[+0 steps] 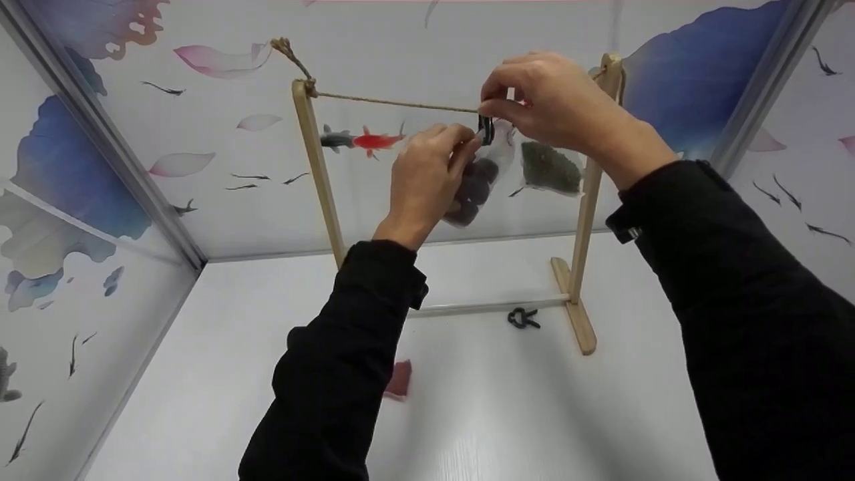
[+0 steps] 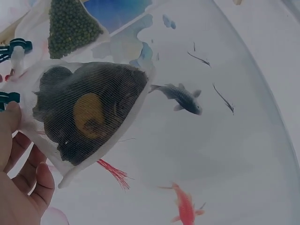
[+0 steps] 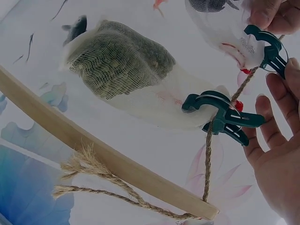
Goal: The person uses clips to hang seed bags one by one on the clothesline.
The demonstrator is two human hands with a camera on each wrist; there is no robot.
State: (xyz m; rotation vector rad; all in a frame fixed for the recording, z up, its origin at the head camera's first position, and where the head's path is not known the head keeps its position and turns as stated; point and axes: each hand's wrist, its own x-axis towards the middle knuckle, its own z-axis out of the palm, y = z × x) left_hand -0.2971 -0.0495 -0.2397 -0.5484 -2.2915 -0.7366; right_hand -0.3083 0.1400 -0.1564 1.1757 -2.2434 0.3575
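Note:
My right hand [image 1: 554, 100] pinches the handles of a dark green spring clip [image 3: 274, 54] at the rope [image 1: 401, 104]. Just below and left of it, my left hand [image 1: 431, 177] pinches the top of a white mesh bag [image 2: 101, 112] beside that clip. Dark pieces and one rounded yellowish piece show through the mesh. The clip's mouth lies at the bag's neck against the rope; how firmly it bites I cannot tell. Nearby hangs a second mesh bag [image 3: 122, 61] of small green beans, held to the rope by another green clip [image 3: 220, 112].
The rope spans two wooden posts [image 1: 314, 147] of a stand with a wooden foot [image 1: 581, 327]. A loose dark clip [image 1: 523, 318] lies on the white table [image 1: 481, 407] near that foot. A reddish packet [image 1: 399, 379] is partly hidden behind my left sleeve. Printed panels [image 1: 220, 167] enclose the table.

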